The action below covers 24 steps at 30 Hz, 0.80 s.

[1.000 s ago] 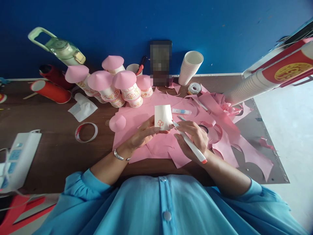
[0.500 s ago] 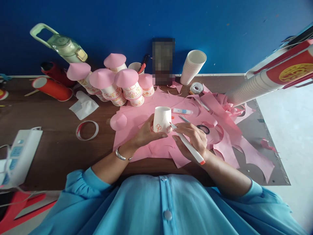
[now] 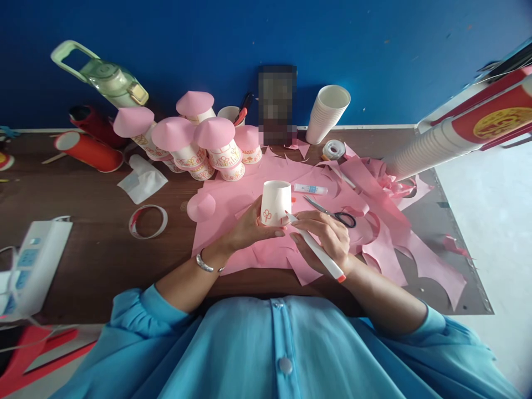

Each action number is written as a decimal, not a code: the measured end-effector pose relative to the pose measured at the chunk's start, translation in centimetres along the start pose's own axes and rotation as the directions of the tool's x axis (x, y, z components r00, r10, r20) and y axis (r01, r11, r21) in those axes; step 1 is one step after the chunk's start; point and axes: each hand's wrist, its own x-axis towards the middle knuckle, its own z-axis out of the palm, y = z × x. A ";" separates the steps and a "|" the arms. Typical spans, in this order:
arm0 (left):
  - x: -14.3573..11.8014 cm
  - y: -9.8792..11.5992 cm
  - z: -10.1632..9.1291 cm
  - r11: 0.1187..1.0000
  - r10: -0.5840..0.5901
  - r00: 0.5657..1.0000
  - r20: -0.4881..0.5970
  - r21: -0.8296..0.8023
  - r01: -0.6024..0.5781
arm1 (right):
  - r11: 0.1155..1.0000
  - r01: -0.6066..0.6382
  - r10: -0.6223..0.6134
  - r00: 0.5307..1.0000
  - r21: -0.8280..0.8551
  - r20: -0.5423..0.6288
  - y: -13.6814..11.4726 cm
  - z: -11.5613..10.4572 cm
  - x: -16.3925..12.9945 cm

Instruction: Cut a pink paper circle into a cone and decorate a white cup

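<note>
My left hand (image 3: 248,230) wraps around a white paper cup (image 3: 275,203), holding it upside down over the pink paper (image 3: 266,252) spread on the table (image 3: 95,255). My right hand (image 3: 328,238) grips a white marker (image 3: 318,252) with its tip at the cup's lower edge, seemingly touching it beside 1 small orange flower drawing. Scissors (image 3: 332,212) and a glue tube (image 3: 310,189) lie just beyond my right hand. A cluster of pink-capped cups (image 3: 195,138) stands farther back.
</note>
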 end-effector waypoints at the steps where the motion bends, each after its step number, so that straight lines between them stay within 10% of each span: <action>1: 0.0 -0.1 0.0 1.000 0.009 1.000 -0.001 0.012 -0.009 | 1.000 0.006 -0.006 1.000 -0.001 0.004 0.0 0.0 0.0; 10: -0.1 -0.5 0.2 0.907 0.130 0.977 -0.170 0.418 -0.048 | 0.996 0.088 -0.085 0.994 -0.034 0.067 -0.3 -0.3 0.0; 24: 0.1 -1.4 1.0 0.758 0.375 0.925 -0.060 0.594 -0.269 | 0.930 0.300 -0.251 0.940 -0.212 0.232 -0.3 0.1 -1.0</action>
